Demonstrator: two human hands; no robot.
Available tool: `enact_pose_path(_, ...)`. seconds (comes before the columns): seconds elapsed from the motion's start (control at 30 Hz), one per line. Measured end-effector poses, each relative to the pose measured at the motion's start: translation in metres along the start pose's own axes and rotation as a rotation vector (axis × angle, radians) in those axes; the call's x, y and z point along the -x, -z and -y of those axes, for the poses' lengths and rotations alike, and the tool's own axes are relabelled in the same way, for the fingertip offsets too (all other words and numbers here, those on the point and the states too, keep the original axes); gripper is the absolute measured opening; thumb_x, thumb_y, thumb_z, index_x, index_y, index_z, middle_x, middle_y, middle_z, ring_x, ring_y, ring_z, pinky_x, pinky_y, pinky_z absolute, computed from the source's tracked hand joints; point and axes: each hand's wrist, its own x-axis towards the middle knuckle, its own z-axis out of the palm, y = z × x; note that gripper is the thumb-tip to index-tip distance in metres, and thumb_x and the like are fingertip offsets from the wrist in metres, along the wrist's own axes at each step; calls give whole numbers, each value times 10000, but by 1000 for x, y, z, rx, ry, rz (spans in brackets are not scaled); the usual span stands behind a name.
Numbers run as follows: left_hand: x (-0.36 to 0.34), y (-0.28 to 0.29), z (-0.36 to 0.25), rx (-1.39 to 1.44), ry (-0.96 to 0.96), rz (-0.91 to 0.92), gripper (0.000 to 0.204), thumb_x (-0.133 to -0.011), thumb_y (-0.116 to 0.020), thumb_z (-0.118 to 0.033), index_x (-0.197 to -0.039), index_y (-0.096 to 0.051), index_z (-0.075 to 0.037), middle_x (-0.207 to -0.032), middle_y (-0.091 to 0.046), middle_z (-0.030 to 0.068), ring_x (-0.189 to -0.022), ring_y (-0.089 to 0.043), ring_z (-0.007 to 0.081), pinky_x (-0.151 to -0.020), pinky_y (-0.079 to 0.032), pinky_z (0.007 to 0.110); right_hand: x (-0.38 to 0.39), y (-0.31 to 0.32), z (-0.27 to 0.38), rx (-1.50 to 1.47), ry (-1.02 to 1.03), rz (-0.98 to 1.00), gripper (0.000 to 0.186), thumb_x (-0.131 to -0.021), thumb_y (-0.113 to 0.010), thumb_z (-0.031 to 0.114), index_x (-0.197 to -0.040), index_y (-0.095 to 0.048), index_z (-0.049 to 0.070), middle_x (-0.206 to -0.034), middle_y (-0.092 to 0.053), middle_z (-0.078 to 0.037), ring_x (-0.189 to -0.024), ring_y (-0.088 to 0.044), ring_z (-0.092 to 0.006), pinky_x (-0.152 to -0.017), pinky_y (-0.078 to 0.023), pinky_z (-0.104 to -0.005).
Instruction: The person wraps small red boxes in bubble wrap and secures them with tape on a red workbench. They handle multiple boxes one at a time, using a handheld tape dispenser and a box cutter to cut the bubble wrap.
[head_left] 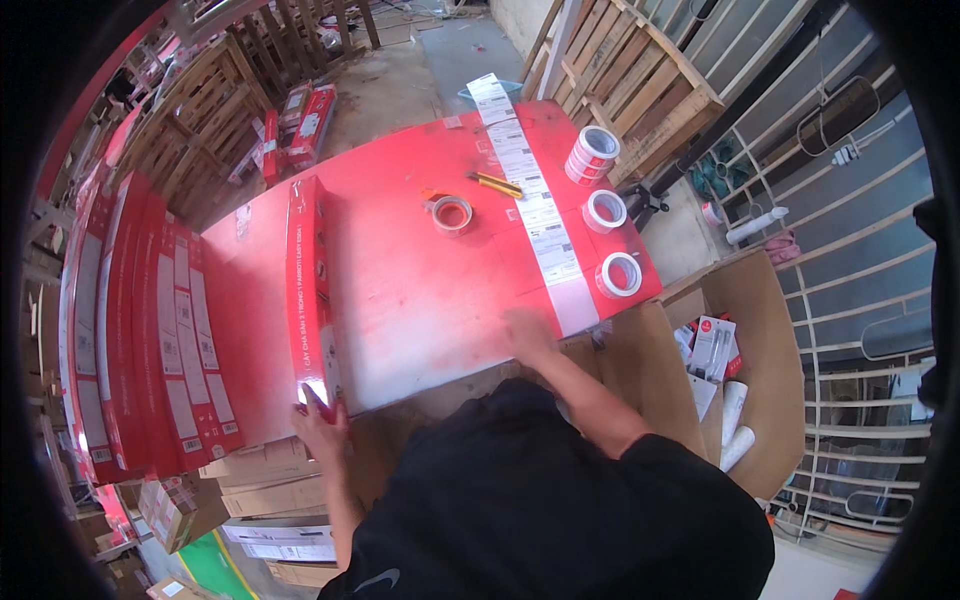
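My left hand [322,432] grips the near end of a long, narrow red box [304,275], its fingers around the box's sides. The box lies lengthwise on a red-topped table [400,310], pointing away from me. My right hand [528,335] is over the table's near edge, left of the lower end of a long strip of white labels [540,215]. Motion smears its fingers. Between the box and the strip sit a roll of tape [452,217] with an orange piece at its side and a yellow utility knife [495,185].
Several white tape rolls [620,275] stand along the table's right edge, some stacked. Long red boxes [135,330] are piled at the left. An open cardboard carton [765,375] with packaged items and white rolls adjoins the near right corner. Wooden pallets [640,80] lean behind.
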Motion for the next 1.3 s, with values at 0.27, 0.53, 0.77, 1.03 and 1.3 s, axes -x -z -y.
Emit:
enact_pose_path(0.27, 6, -61, -223, 475, -440, 310, 608, -926, -797, -261, -1452, -636, 0, -1298, -703, 265, -1251, -663, 424, -1091, -506, 501, 34, 54, -122, 136, 9, -5, 168, -986, -628, 225, -930, -656, 70, -861, -702, -147, -850, -715, -359, -768, -542, -510)
enact_pose_path(0.53, 27, -179, -399, 1182, 159, 1149, 341, -1026, -755, -163, -1303, -733, 34, -1190, -791, 134, -1076, -749, 205, -954, -603, 356, 64, 69, -103, -72, 66, 14, 165, -969, -649, 203, -877, -630, 68, -803, -665, -161, -769, -678, -374, -699, -527, -499)
enact_pose_path(0.77, 66, -201, -401, 1389, 83, 1206, 227, -994, -707, 20, -1209, -780, 16, -1120, -806, 75, -1019, -742, 147, -928, -598, 331, 77, 104, -99, -20, 58, -124, 241, -945, -712, 180, -1152, -696, 58, -948, -658, -83, -933, -661, -280, -823, -473, -426)
enact_pose_path(1.03, 74, -194, -402, 1381, -2, 1108, 303, -956, -618, 123, -1195, -785, 41, -1114, -814, 69, -1001, -736, 125, -932, -593, 316, 35, 108, -115, 138, 328, 66, 84, -864, -668, 156, -914, -688, 91, -908, -617, -57, -945, -628, -234, -867, -465, -403)
enact_pose_path(1.3, 110, -197, -393, 1363, 225, 1117, 270, -990, -633, 93, -1223, -765, 55, -1127, -808, 105, -1010, -736, 135, -911, -592, 311, -27, 110, -135, -8, -210, 306, 164, -975, -642, 187, -961, -769, 85, -989, -658, -168, -1007, -689, -387, -849, -543, -538)
